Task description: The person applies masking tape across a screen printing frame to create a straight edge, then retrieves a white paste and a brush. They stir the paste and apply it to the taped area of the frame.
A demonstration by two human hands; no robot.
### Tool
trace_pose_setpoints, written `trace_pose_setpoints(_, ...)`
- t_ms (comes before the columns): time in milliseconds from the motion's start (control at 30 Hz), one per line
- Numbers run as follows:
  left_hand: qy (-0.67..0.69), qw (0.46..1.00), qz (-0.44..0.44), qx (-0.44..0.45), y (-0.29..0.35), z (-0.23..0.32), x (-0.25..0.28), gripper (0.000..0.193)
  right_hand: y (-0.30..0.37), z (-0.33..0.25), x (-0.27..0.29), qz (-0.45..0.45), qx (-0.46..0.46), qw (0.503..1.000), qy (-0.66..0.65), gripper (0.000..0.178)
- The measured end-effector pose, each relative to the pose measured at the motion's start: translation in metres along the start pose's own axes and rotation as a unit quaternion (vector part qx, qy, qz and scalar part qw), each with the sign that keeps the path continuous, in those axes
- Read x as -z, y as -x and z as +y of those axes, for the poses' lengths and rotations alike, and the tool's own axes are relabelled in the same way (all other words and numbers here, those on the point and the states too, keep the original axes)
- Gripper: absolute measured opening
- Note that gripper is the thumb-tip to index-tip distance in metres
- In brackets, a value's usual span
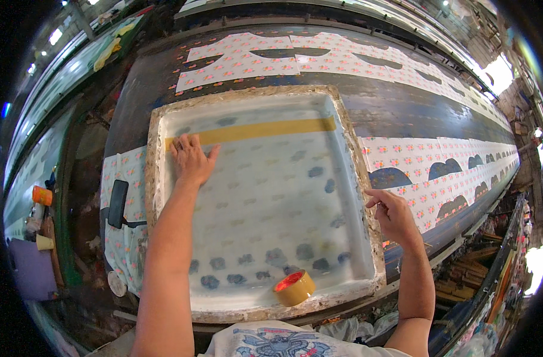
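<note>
Tan tape strip: A long, flat strip of tan adhesive tape point(259, 129) is seen across the far part of the pale, translucent mesh point(253, 184), close to the far rim.
Long axis: The strip is laid crosswise, slanted slightly away toward its right end; from the left hand point(192, 159), it is extended rightward.
Nearer hand: The strip's left end is covered by the left hand's fingertips; the right hand point(395, 217) is set well apart from it.
Left hand state: The palm is turned down, fingers loosely spread and thumb held out; nothing is seen grasped.
Right hand state: The index finger is extended toward the frame's right rim, the others curled; whether the rim is touched, or anything is held in the palm, cannot be told.
Edges: The mesh is bounded by a square, rough-rimmed, whitish-brown frame point(362, 172); both strip ends are brought close to its inner sides.
Open room: A broad stretch of mesh is left between the strip and the tan tape roll with a red core point(296, 290), by the near rim; only a narrow band is left beyond the strip.
Surroundings: White flower-printed fabric pieces point(242, 56) are spread on the long dark table point(402, 116).
</note>
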State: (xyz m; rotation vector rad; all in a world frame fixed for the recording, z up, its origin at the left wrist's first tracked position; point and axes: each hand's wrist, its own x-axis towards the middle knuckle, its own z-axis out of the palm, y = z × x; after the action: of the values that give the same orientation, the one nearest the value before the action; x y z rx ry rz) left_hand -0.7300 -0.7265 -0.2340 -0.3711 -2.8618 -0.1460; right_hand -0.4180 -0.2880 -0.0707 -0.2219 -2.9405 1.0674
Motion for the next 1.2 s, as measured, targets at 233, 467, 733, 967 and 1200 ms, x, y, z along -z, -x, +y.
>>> trace_pose_setpoints(233,0.004,0.999,-0.012,-0.048,0.008,0.027,-0.006,0.085,-0.010,0.003,-0.006,-0.001,0.036,0.999,0.008,0.048)
trace_pose_setpoints(467,0.199,0.941,-0.024,-0.272,-0.003,0.159,-0.006,0.068,-0.005,0.008,-0.008,0.017,0.082,0.996,0.022,0.052)
trace_pose_setpoints(733,0.170,0.935,-0.066,-0.303,-0.041,0.267,-0.010,0.054,0.030,0.027,0.003,0.027,0.024,0.999,0.030,0.052)
trace_pose_setpoints(967,0.074,0.958,-0.105,-0.256,-0.048,0.303,-0.002,0.041,0.049,0.042,-0.002,0.047,0.000,0.999,-0.028,0.052)
trace_pose_setpoints(1200,0.030,0.957,-0.120,-0.262,-0.043,0.306,0.013,0.042,0.040,0.041,-0.009,0.063,0.060,0.995,-0.044,0.049)
